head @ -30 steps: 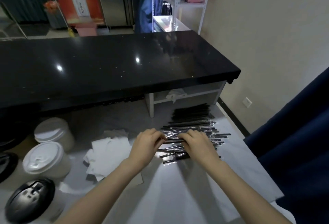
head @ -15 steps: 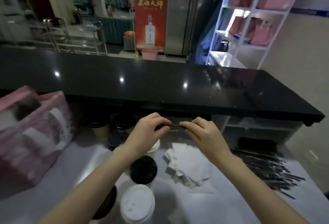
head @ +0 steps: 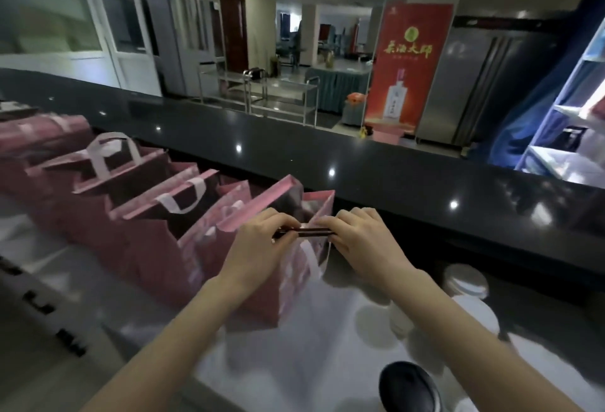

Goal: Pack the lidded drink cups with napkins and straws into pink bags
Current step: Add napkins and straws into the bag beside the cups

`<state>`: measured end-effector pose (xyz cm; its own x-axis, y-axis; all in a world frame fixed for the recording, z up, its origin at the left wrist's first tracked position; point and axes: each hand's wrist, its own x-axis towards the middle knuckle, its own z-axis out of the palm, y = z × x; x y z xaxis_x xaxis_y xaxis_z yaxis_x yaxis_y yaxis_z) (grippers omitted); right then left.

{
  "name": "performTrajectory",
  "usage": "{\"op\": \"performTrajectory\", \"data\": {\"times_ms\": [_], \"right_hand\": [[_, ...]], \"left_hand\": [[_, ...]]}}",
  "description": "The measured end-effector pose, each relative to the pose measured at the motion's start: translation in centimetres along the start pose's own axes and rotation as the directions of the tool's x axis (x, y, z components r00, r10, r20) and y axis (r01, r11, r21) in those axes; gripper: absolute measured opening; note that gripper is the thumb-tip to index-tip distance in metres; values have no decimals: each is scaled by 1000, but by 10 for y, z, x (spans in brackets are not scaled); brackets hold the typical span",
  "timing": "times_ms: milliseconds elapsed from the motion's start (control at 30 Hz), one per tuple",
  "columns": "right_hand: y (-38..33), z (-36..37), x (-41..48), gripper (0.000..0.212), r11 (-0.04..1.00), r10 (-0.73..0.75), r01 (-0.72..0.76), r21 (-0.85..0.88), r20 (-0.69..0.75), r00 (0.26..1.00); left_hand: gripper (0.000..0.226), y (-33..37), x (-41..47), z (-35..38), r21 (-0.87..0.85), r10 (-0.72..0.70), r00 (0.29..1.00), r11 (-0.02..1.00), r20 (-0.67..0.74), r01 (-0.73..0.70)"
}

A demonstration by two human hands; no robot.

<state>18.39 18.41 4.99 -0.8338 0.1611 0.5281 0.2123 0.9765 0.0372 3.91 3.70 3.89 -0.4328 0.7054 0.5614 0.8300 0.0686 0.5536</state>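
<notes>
While left hand and right hand each pinch one end of a dark straw, fingers curled tight, it lies level just above the open mouth of the nearest bag. One straw or several: can't tell, too blurred. Right fingertips sit just beside the bag's rim corner.

The bag stands upright on the white table, the right end of a row of open pink bags running left along the black counter. Bare table lies in front of the bag. White-lidded cups are near on the right, with a black lid at the bottom edge.

Versus 0.5 s ago: same two-handed pinch, but then it was over the napkins and cups, with a bag far left. View has since swung left, and the napkins and straw pile are out of frame.
</notes>
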Motion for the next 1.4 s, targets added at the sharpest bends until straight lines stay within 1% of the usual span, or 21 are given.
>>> {"op": "performTrajectory", "data": {"times_ms": [100, 167, 233, 333, 400, 467, 567, 700, 800, 833, 900, 967, 1000, 1033, 1100, 1133, 1200, 1267, 1333, 1400], "right_hand": [[-9, 16, 41, 18, 993, -81, 84, -82, 45, 996], [-3, 27, 67, 18, 988, -105, 115, -104, 103, 989], [8, 38, 90, 19, 983, -122, 138, -119, 138, 983], [23, 57, 114, 23, 976, -141, 171, -131, 215, 966], [28, 75, 123, 25, 969, -167, 210, -132, 283, 945], [32, 94, 129, 26, 962, -194, 246, -115, 343, 919], [40, 113, 137, 27, 967, -186, 240, -82, 411, 892], [42, 127, 143, 28, 956, -199, 281, -82, 521, 830], [42, 133, 149, 38, 962, -166, 262, -82, 587, 792], [42, 134, 151, 39, 964, -161, 254, -76, 595, 788], [38, 134, 153, 32, 969, -174, 245, -37, 601, 780], [30, 131, 155, 22, 969, -197, 247, -6, 587, 785], [27, 130, 155, 24, 971, -192, 240, -12, 564, 803], [25, 129, 154, 27, 975, -174, 221, -30, 519, 837], [27, 127, 152, 32, 987, -120, 148, -55, 345, 931], [27, 124, 151, 35, 991, -96, 116, -61, 267, 959], [27, 121, 152, 42, 993, -66, 84, -85, 193, 979], [20, 122, 155, 41, 991, -37, 55, -119, 145, 989], [13, 126, 160, 40, 990, 9, 5, -142, 99, 995], [8, 129, 164, 39, 987, 67, -59, -151, 46, 997]], "left_hand": [[19, -23, 2, -16, 10, -39, 998, 999, -48, 39], [22, -39, 5, -21, -20, -85, 994, 996, -62, 84], [19, -54, 7, -25, -46, -129, 988, 991, -81, 126], [15, -78, 13, -27, 5, -166, 973, 986, -162, 169], [14, -89, 22, -24, 60, -187, 967, 978, -174, 200], [16, -98, 34, -19, 113, -208, 971, 969, -121, 221], [21, -106, 50, -11, 177, -258, 966, 950, -31, 259], [35, -117, 62, -5, 212, -325, 940, 930, 99, 300], [53, -126, 64, -10, 331, -329, 916, 911, 230, 244], [59, -129, 64, -13, 356, -324, 911, 907, 256, 223], [63, -131, 64, -16, 392, -298, 919, 902, 258, 182], [56, -129, 66, -17, 388, -247, 944, 910, 218, 148], [48, -128, 67, -17, 358, -216, 957, 924, 192, 137], [41, -127, 68, -17, 325, -190, 967, 937, 172, 126], [35, -127, 68, -19, 299, -159, 974, 948, 161, 105], [34, -128, 67, -19, 299, -148, 977, 949, 155, 97], [33, -130, 65, -22, 281, -124, 984, 956, 131, 83], [32, -133, 64, -25, 245, -113, 986, 966, 123, 80], [32, -138, 65, -29, 208, -102, 986, 975, 133, 73], [34, -144, 67, -33, 157, -78, 981, 986, 179, 50]]}}
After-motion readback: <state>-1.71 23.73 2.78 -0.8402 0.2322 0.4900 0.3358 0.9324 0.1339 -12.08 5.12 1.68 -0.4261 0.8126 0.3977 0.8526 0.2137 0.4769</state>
